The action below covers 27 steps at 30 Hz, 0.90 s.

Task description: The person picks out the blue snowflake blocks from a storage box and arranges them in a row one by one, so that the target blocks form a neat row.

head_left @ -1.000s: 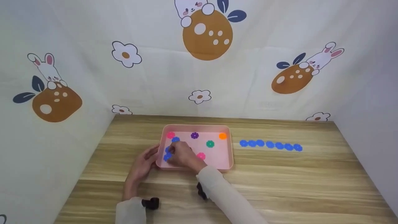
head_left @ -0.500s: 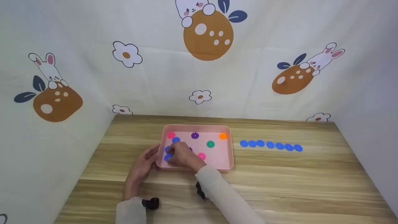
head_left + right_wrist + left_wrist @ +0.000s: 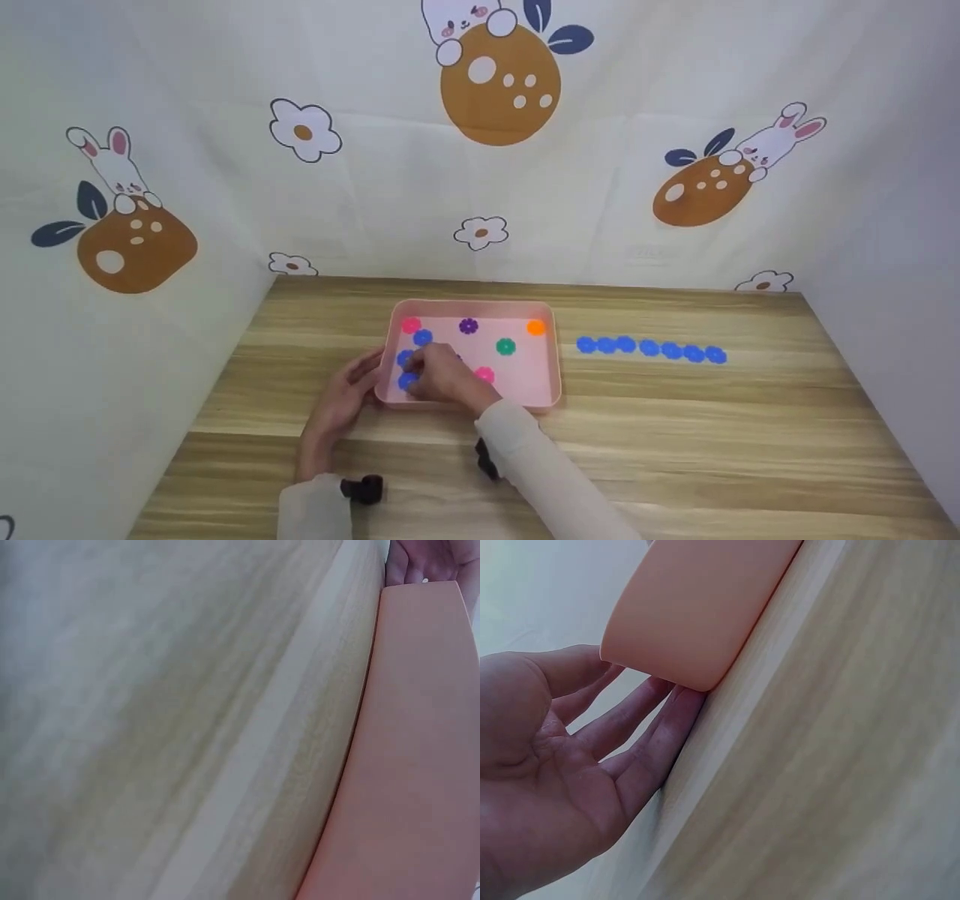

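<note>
A shallow pink tray (image 3: 525,386) stands on the table with flower-shaped discs inside. My left hand (image 3: 346,394) touches the tray's left outer wall with extended fingers; in the left wrist view the fingers (image 3: 660,742) reach to its corner near the tabletop. Inside the tray, my right hand (image 3: 446,375) bends down over its left part. Close by its fingertips are two blue flower discs, an upper one (image 3: 406,358) and a lower one (image 3: 407,382). Another blue disc (image 3: 423,337) lies just behind. Whether the right fingertips pinch a disc is hidden.
Also in the tray are a pink disc (image 3: 411,325), a purple disc (image 3: 468,326), a green disc (image 3: 506,346), an orange disc (image 3: 535,327) and a second pink disc (image 3: 485,374). A row of several blue discs (image 3: 649,348) lies right of the tray. Patterned cloth (image 3: 375,187) surrounds the table.
The lower blue disc by my right fingertips has shifted slightly right and shows more fully. Both hands stay in nearly the same place.
</note>
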{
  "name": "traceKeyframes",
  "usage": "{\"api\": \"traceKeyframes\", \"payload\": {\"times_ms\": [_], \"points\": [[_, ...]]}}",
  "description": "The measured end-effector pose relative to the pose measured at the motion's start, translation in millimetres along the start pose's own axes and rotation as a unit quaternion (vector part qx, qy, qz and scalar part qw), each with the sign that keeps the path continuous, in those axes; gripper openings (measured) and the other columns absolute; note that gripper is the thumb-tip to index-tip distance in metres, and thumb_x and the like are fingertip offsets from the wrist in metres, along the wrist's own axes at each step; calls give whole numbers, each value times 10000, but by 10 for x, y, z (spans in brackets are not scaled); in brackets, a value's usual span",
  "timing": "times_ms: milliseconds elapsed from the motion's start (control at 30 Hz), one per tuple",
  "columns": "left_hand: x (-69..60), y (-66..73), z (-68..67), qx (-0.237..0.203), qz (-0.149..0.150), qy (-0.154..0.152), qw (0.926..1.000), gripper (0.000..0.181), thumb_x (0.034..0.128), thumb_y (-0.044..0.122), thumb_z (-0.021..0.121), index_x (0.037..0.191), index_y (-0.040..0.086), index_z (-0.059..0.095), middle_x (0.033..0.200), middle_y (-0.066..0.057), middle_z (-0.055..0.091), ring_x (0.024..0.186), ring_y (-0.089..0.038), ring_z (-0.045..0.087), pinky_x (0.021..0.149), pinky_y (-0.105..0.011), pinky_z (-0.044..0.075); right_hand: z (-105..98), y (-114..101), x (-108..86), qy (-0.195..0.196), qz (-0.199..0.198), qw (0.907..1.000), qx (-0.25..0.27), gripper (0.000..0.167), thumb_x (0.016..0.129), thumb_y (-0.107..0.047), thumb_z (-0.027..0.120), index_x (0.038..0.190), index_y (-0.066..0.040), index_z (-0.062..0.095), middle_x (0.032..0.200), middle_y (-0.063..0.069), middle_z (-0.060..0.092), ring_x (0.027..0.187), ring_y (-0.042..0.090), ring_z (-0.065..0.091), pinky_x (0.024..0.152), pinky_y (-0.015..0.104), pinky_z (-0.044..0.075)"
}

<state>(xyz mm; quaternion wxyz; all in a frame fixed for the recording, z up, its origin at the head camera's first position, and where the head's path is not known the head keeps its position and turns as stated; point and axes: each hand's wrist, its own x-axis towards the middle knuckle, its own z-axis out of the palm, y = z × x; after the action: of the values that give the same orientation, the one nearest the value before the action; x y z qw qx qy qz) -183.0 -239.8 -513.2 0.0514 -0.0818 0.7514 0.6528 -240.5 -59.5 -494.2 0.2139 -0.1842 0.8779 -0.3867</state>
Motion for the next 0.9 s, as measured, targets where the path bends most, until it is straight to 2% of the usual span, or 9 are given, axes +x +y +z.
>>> {"api": "traceKeyframes", "payload": {"times_ms": [133, 333, 500, 733, 900], "points": [[8, 1, -4, 69, 48, 24, 10000, 439, 1050, 84, 479, 1488, 84, 473, 1517, -200, 489, 1289, -311, 575, 901, -302, 580, -20, 12, -4, -31, -87, 9999, -58, 344, 868, -143, 787, 1207, -132, 730, 1150, 24, 726, 938, 106, 625, 944, 311, 578], [21, -10, 2, -202, 192, -16, 9996, 438, 1039, 36, 481, 1477, 36, 476, 1497, -222, 503, 1254, -300, 590, 816, -256, 587, -37, 57, -18, 32, -259, 9994, -233, 315, 843, -133, 810, 1154, -129, 756, 1081, 6, 739, 888, 105, 619, 901, 279, 585], [8, -13, -10, -149, 153, 26, 9998, 437, 1039, 24, 468, 1476, 37, 476, 1499, -230, 497, 1278, -334, 582, 876, -297, 592, -39, 67, -25, -86, -220, 9995, -220, 303, 848, -151, 809, 1145, -153, 752, 1036, -27, 729, 874, 97, 620, 887, 282, 592], [3, -2, -31, -11, 4, 15, 10000, 436, 1054, 75, 464, 1490, 90, 471, 1521, -181, 492, 1285, -318, 583, 884, -317, 593, -66, 28, -31, -49, -377, 9964, -761, 300, 840, -200, 821, 1130, -160, 757, 1017, -35, 745, 846, 83, 623, 870, 259, 590], [0, -5, -32, 124, 19, 2, 9999, 434, 1055, 90, 467, 1489, 95, 472, 1521, -174, 494, 1293, -317, 580, 919, -333, 586, -94, 11, -64, -38, -260, 9977, -626, 302, 845, -216, 816, 1131, -143, 749, 1005, -34, 737, 850, 96, 628, 872, 278, 597]]}}
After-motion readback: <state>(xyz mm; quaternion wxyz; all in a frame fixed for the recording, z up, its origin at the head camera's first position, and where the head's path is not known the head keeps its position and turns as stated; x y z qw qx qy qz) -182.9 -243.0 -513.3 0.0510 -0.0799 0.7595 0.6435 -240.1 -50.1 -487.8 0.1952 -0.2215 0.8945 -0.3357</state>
